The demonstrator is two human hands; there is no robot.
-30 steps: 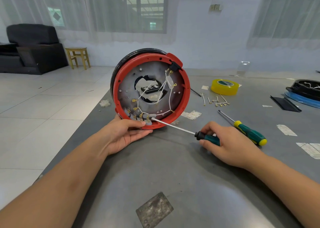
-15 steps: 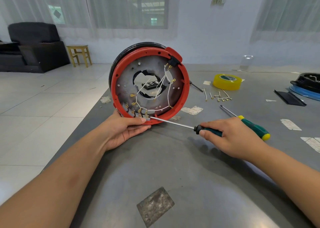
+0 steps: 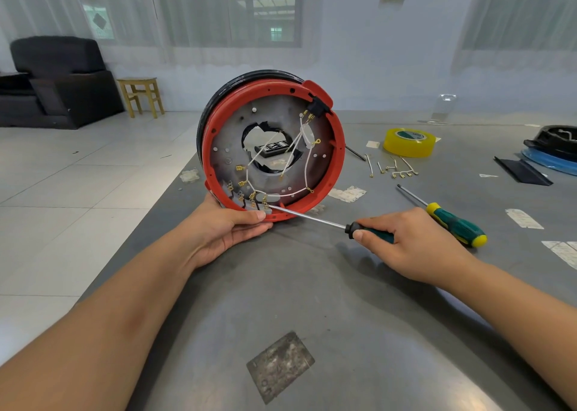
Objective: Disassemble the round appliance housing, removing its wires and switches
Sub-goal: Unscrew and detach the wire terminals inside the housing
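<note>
Two hands on this: left hand (image 3: 232,228) cups the bottom edge of the round housing (image 3: 273,148), which stands on edge on the grey table (image 3: 312,301) w/ its open side facing the camera. Right hand (image 3: 402,242) is wrapped around the handle of a screwdriver (image 3: 315,220), tip poked into the cluster of brass terminals (image 3: 249,192) at the lower rim.

Tips for this bit imo: keep the shaft low and lever gently against the red rim, not against the white wires (image 3: 299,148), and keep the left thumb clear of the tip bc it's right beside it. Brace the housing so it can't roll.

What I can't make out: whether the tip sits on a screw or a clip, prob a spade connector but it's too small to tell. The switches aren't clearly visible either. A second screwdriver (image 3: 449,220) lies just beyond the right hand.
</note>
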